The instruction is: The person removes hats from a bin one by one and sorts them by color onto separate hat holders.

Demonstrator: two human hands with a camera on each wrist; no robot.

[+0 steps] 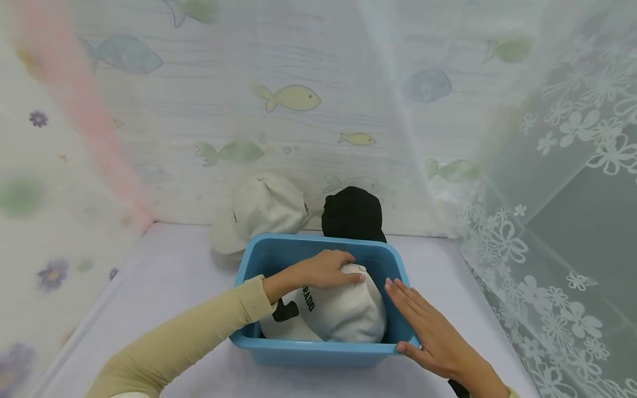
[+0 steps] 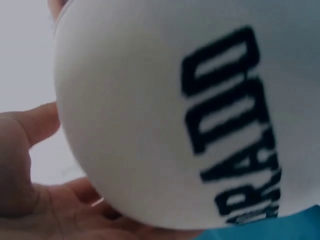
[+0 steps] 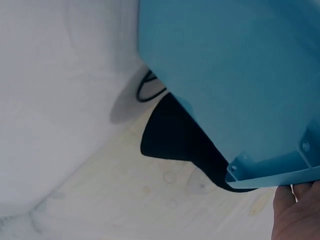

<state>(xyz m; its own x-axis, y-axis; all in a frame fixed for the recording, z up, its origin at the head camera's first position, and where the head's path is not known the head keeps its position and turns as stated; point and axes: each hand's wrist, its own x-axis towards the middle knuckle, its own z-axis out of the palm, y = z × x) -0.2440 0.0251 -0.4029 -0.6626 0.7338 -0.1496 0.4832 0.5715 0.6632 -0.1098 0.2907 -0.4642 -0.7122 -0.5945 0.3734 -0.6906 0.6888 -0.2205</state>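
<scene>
A white cap (image 1: 348, 309) with dark lettering and a black patch sits tilted inside a blue plastic bin (image 1: 318, 346). Over its crown my left hand (image 1: 320, 270) grips the cloth between thumb and fingers. In the left wrist view the lettered crown (image 2: 120, 110) fills most of the picture, with the left thumb and fingers (image 2: 75, 205) against its side. My right hand (image 1: 435, 334) rests on the bin's right rim, its fingers straight and its thumb at the near corner. The right wrist view shows its fingertips at the rim (image 3: 285, 197).
Behind the bin a cream cap (image 1: 269, 207) stands at the left and a black cap (image 1: 352, 215) at the right, both near the fish-patterned curtain (image 1: 298, 127). A white cloth (image 1: 184, 265) covers the table. Sheer flowered netting (image 1: 542, 309) hangs on the right.
</scene>
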